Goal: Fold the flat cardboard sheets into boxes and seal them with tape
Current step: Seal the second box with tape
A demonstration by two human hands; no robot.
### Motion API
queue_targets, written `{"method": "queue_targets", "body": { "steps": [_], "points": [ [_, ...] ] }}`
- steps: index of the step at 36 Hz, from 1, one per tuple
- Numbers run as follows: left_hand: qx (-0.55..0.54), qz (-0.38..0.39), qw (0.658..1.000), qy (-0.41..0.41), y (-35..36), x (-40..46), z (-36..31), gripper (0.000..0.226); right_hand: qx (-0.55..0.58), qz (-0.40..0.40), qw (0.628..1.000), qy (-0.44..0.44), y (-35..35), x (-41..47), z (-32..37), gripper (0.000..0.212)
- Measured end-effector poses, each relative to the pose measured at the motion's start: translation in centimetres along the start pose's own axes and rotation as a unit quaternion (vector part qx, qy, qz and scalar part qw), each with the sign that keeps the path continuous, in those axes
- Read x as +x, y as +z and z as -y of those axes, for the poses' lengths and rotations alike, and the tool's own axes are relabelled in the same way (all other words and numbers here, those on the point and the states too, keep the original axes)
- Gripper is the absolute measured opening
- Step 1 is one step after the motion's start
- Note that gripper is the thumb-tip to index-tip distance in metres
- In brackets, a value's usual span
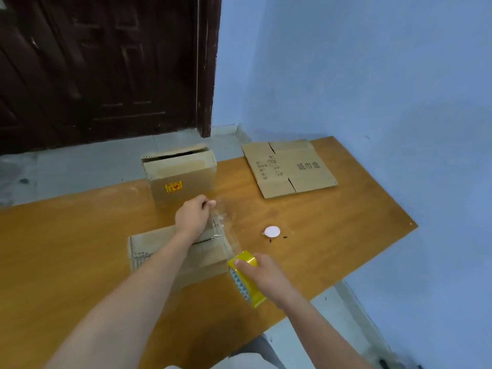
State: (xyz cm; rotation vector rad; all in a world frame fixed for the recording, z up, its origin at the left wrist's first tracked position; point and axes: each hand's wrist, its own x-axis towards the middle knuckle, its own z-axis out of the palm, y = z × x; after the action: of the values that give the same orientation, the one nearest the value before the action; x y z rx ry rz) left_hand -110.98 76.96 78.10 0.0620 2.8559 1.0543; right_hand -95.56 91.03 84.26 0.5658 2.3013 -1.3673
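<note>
The near box (175, 251) lies on the wooden table (346, 235), directly under the left forearm, with its top flaps closed and the flap seam running left to right across the top. This box is the landmark for all positions below.

**Hands.** The left hand (193, 215) is over the far right corner of the near box; its thumb and fingers pinch the free end of a clear tape strip (226, 230). The right hand (266, 275) is just off the near right corner of the box, fingers curled round the yellow tape roll (246, 278).

**Governing relation.** The drawn strip runs from the roll, at the near right, to the pinch, at the far right. Its long axis therefore lies front to back along the right end of the box, across the seam line. It appears to hang above the cardboard; contact cannot be confirmed. The left hand is the nearer to the box top and is judged best placed to press the strip down.

**Count.**
- Folded boxes: two. The second, a far box (181, 174), stands beyond the near box with its top flap slightly raised.
- Flat cardboard sheets: one flat sheet (288, 167), beyond and to the right.
- Tape rolls: one.
- White disc (272, 231): one, to the right.
</note>
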Motion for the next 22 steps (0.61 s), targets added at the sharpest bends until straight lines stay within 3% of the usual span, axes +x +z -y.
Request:
{"method": "queue_targets", "body": {
  "steps": [5, 22],
  "points": [
    [0.013, 0.009, 1.0, -0.016, 0.3, 0.4, 0.1, 0.027, 0.011, 0.002, 1.0, 0.017, 0.7, 0.5, -0.7, 0.042],
    [-0.007, 0.001, 0.999, -0.034, 0.6, 0.5, 0.1, 0.026, 0.0, 0.011, 1.0, 0.011, 0.7, 1.1, -1.2, 0.036]
  ]
}}
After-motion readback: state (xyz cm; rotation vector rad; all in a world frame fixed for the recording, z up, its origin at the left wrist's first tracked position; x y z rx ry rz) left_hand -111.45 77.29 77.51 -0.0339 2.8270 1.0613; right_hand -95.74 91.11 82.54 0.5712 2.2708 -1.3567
